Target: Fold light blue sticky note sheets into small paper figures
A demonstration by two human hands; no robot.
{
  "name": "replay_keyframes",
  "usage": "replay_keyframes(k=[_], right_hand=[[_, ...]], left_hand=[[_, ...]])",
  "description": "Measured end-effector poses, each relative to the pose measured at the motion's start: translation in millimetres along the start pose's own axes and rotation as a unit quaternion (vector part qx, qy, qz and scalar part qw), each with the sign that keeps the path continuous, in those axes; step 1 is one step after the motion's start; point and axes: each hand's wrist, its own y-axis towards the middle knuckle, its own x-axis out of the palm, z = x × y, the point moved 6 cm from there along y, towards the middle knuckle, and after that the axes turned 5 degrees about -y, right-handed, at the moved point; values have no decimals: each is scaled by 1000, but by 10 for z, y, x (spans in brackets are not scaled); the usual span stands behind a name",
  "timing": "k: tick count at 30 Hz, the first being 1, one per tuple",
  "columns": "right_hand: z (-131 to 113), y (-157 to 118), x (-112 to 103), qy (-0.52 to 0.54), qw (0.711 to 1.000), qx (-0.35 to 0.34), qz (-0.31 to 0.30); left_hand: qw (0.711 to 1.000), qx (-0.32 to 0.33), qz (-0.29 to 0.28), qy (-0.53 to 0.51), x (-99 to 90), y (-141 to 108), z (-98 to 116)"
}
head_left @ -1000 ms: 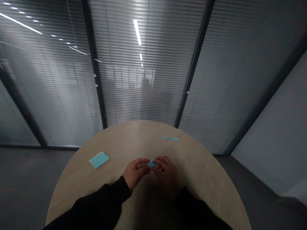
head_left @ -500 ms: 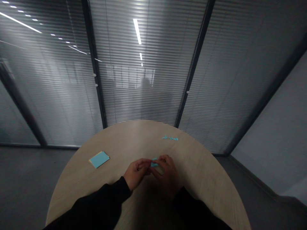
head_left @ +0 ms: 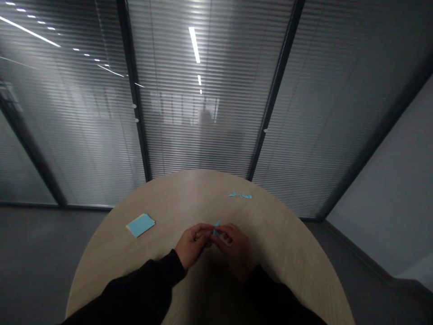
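Note:
A small piece of blue paper (head_left: 216, 231) is pinched between my two hands over the near middle of the table. My left hand (head_left: 192, 244) grips its left side with fingertips and thumb. On the other side, my right hand (head_left: 238, 250) has its thumb and fingers closed on the paper. Most of the piece is hidden by the fingers, so its exact shape cannot be made out. Left of my hands lies a stack of blue and yellow paper (head_left: 141, 225). Small blue shapes (head_left: 240, 195) lie in a row beyond my right hand.
The round wooden table (head_left: 192, 194) has its far edge close to a glass partition with blinds (head_left: 203, 149). A pale wall (head_left: 399, 180) stands at the right, and grey floor shows on both sides.
The fingers of my right hand have drawn closer together on the blue paper, and less of the paper shows between them. My left hand has hardly moved.

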Motion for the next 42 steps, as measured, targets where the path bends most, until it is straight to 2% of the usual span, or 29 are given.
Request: replay_keyframes(k=[16, 24, 42], right_hand=[[75, -12, 42, 160, 981, 105, -36], [103, -21, 55, 197, 965, 165, -54], [182, -20, 91, 246, 949, 176, -91]], left_hand=[[1000, 11, -1, 11, -14, 3, -15], [999, 22, -5, 44, 11, -22, 42], [985, 49, -10, 165, 38, -70, 145]])
